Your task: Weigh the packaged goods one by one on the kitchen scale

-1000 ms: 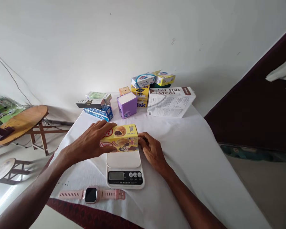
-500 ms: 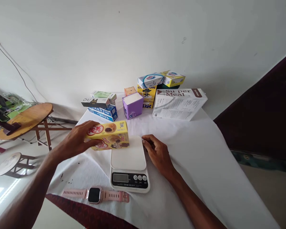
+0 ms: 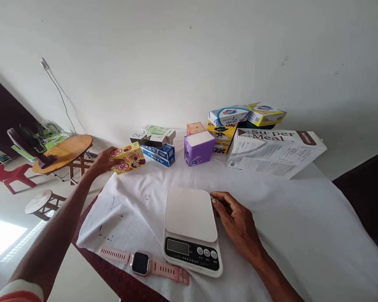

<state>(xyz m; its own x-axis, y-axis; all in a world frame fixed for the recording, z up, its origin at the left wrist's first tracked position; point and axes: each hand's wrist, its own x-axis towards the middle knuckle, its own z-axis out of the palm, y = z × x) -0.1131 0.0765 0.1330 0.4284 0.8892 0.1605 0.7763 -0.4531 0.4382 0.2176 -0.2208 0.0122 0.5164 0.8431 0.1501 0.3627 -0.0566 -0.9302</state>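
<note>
My left hand [image 3: 105, 162] is closed around one end of a yellow snack box [image 3: 129, 158] with red lettering and pictures of round filled biscuits. It holds the box tilted at the table's far left edge, close to the stacked boxes; whether the box touches the cloth I cannot tell. A white digital kitchen scale [image 3: 191, 216] has a bare platform and a blank display. At the platform's upper right corner, my right hand [image 3: 239, 218] has its fingers curled, with thumb and index fingertips close together against the scale's edge.
A smartwatch with a pink strap [image 3: 140, 263] lies left of the scale's front. Along the wall stand stacked blue boxes [image 3: 159, 156], a purple pack [image 3: 200, 149], a yellow box [image 3: 220, 132] under soap boxes, and a large white meal box [image 3: 271, 153]. White cloth [image 3: 138, 209] covers the table.
My left hand has carried the yellow snack box away from above the scale to the far left. My right hand stays at the scale's corner. The view has shifted left.
</note>
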